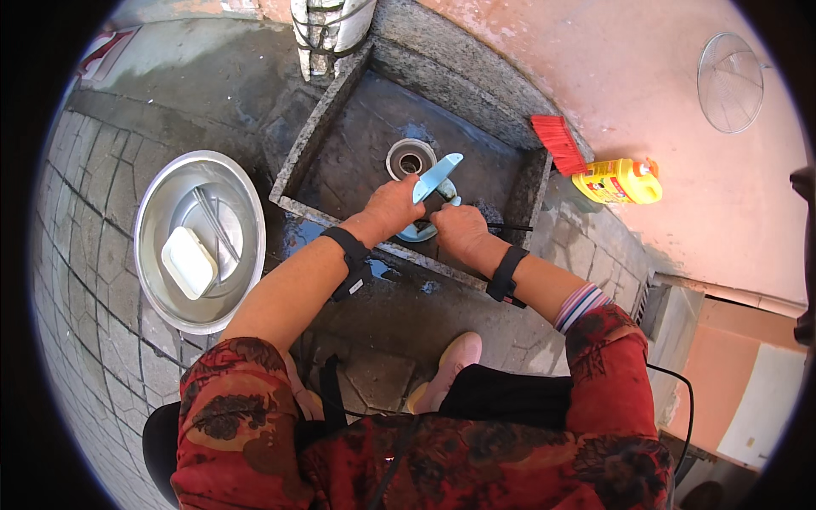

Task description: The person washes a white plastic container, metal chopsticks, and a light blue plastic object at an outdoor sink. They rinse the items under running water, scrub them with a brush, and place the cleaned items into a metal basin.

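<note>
Both of my hands are over a low stone wash basin (347,102). My left hand (394,203) grips a light blue plastic object (437,177), whose flat, blunt-ended part sticks up beyond my fingers. Further light blue curved parts show below and between my hands; I cannot tell exactly what it is. Curled close beside it, my right hand (460,231) is closed around a thin black rod (512,226) that pokes out to the right. What its other end touches is mostly hidden. Just past my left hand, a round drain (410,159) opens in the basin floor.
At left, a metal bowl (148,255) holds a white plastic container (189,262) and metal chopstick-like sticks (217,223). Right of the basin are a red-bristled brush (558,144) and a yellow detergent bottle (615,181). A wire strainer (730,83) hangs on the wall. A white sack (333,29) stands behind.
</note>
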Demonstrator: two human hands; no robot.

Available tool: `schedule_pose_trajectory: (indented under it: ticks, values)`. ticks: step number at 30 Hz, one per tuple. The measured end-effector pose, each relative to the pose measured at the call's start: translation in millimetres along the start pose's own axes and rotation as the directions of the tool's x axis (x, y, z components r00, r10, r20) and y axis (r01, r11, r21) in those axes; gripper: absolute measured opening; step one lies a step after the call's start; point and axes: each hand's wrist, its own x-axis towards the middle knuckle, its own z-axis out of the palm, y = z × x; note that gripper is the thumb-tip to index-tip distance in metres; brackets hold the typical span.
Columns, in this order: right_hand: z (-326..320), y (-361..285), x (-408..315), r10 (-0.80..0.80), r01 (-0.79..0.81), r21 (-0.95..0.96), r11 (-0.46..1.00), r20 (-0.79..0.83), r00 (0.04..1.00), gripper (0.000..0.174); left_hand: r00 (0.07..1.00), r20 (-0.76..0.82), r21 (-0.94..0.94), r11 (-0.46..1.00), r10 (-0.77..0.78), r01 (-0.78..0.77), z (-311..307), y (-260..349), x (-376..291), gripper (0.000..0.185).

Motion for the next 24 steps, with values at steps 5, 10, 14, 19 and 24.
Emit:
schedule_pose_trajectory:
  ticks: [5, 10, 14, 19, 24]
  values:
    - [-17, -11, -2, -0.017, 0.027, -0.044, 0.999, 0.199, 0.98, 0.018, 1.0, -0.009, -0.005, 1.0, 0.005, -0.005, 2, 1, -1, 0.03]
    - [-32, -5, -7, 0.029, -0.021, -0.04, 0.999, 0.209, 0.977, 0.018, 0.995, -0.079, 0.005, 0.998, 0.055, -0.055, 2, 1, -4, 0.029]
    - [-26, 0, 2, 0.005, -0.002, -0.022, 1.0, 0.099, 0.995, 0.015, 0.999, -0.017, -0.022, 0.999, 0.049, -0.049, 0, -1, -1, 0.028]
    - [-6, 12, 20, 0.019, -0.018, -0.088, 0.996, 0.011, 1.0, 0.014, 0.999, -0.018, -0.036, 0.999, 0.038, -0.039, 0, 1, -1, 0.028]
    - [3, 40, 30, 0.092, -0.103, -0.1, 0.99, -0.109, 0.99, 0.014, 0.999, -0.041, -0.01, 0.999, 0.034, -0.034, 0, 2, -3, 0.027]
